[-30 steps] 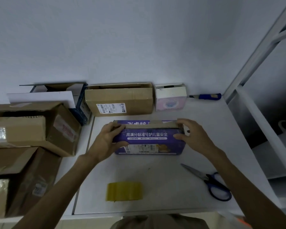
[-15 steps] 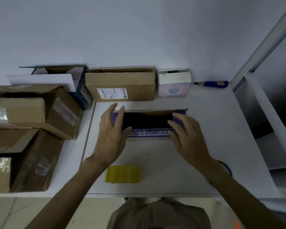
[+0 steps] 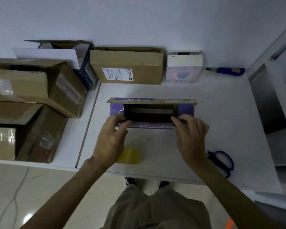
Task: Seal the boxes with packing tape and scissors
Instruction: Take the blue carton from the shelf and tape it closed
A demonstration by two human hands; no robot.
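A purple box lies in the middle of the white table, its top open and its inside dark. Its far flap stands up along the back edge. My left hand grips the near flap at the box's left end, fingers curled over the edge. My right hand grips the same near flap at the right end. A yellow tape roll lies near the front edge, partly behind my left wrist. Blue-handled scissors lie to the right, partly hidden by my right forearm.
Brown cartons are stacked on the left. Along the wall stand a labelled brown box, an open dark blue box, a small pink and white box and a blue-handled tool. A white shelf frame rises at the right.
The view has tilted down over the box. My hands have slid from the box's top and ends to its near flap, where their fingers now curl over the edge.
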